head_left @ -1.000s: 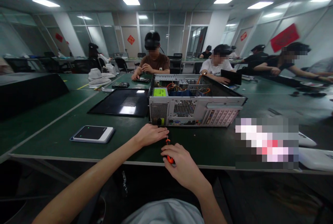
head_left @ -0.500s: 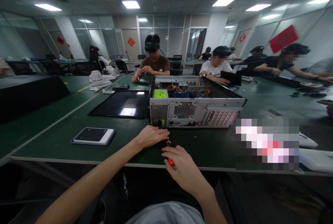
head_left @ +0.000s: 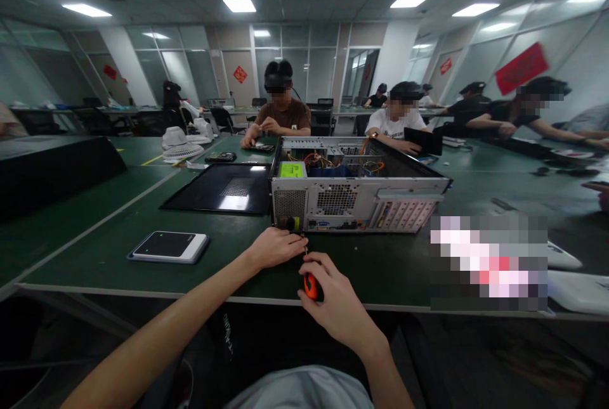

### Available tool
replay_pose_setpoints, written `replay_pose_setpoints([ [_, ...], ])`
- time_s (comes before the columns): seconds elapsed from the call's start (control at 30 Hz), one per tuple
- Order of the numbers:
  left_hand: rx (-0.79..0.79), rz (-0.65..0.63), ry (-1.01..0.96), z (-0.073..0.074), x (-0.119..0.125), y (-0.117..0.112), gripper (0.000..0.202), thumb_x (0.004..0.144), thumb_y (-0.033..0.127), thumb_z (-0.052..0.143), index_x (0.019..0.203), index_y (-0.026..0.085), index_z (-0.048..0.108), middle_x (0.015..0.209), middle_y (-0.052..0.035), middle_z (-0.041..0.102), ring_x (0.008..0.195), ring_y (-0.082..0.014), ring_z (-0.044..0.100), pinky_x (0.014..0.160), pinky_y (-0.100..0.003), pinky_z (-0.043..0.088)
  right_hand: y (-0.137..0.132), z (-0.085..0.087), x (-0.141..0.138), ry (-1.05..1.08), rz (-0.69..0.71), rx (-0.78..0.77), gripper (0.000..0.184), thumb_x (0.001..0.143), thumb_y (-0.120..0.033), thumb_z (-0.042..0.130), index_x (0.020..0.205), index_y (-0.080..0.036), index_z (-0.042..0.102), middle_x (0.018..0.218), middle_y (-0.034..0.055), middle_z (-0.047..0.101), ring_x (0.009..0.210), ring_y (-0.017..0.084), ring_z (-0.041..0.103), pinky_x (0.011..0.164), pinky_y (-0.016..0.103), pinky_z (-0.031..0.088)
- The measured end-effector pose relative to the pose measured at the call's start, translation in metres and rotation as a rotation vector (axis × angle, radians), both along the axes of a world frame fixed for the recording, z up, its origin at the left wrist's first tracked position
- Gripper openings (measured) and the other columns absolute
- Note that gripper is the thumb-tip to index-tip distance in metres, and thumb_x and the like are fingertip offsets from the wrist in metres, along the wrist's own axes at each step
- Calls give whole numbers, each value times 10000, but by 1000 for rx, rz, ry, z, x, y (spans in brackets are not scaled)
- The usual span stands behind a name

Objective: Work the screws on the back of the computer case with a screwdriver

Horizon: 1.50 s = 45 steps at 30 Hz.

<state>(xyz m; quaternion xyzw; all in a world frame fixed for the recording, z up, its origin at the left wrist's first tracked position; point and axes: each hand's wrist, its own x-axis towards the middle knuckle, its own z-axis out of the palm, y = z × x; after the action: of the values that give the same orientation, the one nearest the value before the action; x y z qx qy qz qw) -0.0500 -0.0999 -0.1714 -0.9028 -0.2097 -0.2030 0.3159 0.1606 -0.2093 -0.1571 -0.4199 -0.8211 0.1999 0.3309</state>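
An open desktop computer case lies on the green table, its rear panel facing me. My right hand is closed around the orange handle of a screwdriver, which points toward the case's lower left rear corner. My left hand rests curled on the table just before that corner, fingertips pinched near the screwdriver's tip. Whether anything is between those fingertips is hidden.
The case's black side panel lies flat to its left. A small white-edged device sits nearer the table's front left. Several other people work at tables behind. A blurred patch covers the right of the table.
My right hand has shifted its grip up the screwdriver handle and turned slightly, moving closer to my left hand. The left hand has barely moved.
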Motion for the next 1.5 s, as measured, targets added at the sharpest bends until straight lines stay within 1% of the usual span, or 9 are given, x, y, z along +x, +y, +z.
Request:
replay_pose_setpoints([
  [0.17, -15, 12, -21, -2, -2, 1, 285, 1077, 275, 473, 1103, 164, 734, 942, -51, 790, 695, -133, 714, 562, -229, 504, 2, -1, 2, 59, 23, -57, 283, 764, -103, 839, 938, -222, 650, 1081, 33, 612, 944, 188, 650, 884, 331, 528],
  [0.37, -52, 53, 8, 6, 1, -2, 293, 1069, 295, 480, 1056, 150, 733, 912, -72, 772, 750, -154, 702, 603, -241, 527, 8, -8, 6, 123, 125, -26, 340, 734, -136, 895, 1022, -244, 751, 1112, 50, 666, 1055, 221, 641, 951, 358, 516],
  [0.5, 47, -21, 75, 19, 14, -2, 260, 1049, 235, 497, 1192, 162, 702, 1227, -102, 744, 1169, -222, 663, 979, -359, 548, 10, -9, 8, 190, 100, -41, 394, 696, -164, 927, 1038, -247, 749, 1120, 58, 699, 1088, 248, 618, 977, 405, 512],
  [0.63, 68, 20, 93, 25, 35, 6, 473, 1021, 275, 532, 1488, 197, 517, 1623, -107, 434, 1523, -289, 358, 1255, -511, 283, 11, -9, 11, 235, 101, -63, 261, 713, -190, 916, 934, -259, 795, 1263, 69, 631, 1108, 237, 610, 984, 393, 505],
  [0.9, -63, 205, 78, 16, 48, 19, 825, 895, 186, 603, 1641, 207, 250, 1727, -72, 176, 1607, -259, 93, 1309, -507, 91, 6, 0, 13, 268, 183, -180, 457, 735, 12, 707, 1120, -230, 662, 1115, 20, 706, 936, 162, 654, 884, 300, 512],
  [1.1, -73, 217, 63, 16, 47, 18, 813, 917, 202, 570, 1650, 219, 217, 1732, -52, 152, 1609, -241, 79, 1310, -506, 95, 7, -5, 9, 295, 112, -177, 247, 754, -228, 876, 974, -238, 767, 1261, 60, 580, 1118, 210, 626, 1029, 359, 478],
  [1.27, -85, 225, 54, 17, 46, 16, 858, 886, 213, 610, 1650, 210, 220, 1735, -81, 126, 1606, -290, 81, 1304, -517, 129, 8, -4, 8, 323, 27, -202, 489, 702, -188, 906, 1143, -246, 701, 1066, 29, 655, 979, 208, 624, 945, 377, 519],
  [1.4, -79, 247, 57, 17, 47, 15, 816, 901, 214, 563, 1642, 132, 232, 1726, -108, 153, 1605, -294, 80, 1306, -516, 130, 7, -2, 8, 274, 107, -176, 256, 783, -197, 841, 1018, -254, 758, 1331, 71, 603, 1174, 240, 596, 1070, 426, 460],
  [1.5, -64, 256, 67, 18, 48, 14, 786, 910, 197, 530, 1639, 124, 244, 1722, -106, 171, 1604, -287, 93, 1307, -512, 142, 5, -1, 9, 264, 145, -182, 397, 822, -150, 768, 1193, -284, 727, 1353, 68, 585, 1165, 218, 605, 1046, 390, 477],
])
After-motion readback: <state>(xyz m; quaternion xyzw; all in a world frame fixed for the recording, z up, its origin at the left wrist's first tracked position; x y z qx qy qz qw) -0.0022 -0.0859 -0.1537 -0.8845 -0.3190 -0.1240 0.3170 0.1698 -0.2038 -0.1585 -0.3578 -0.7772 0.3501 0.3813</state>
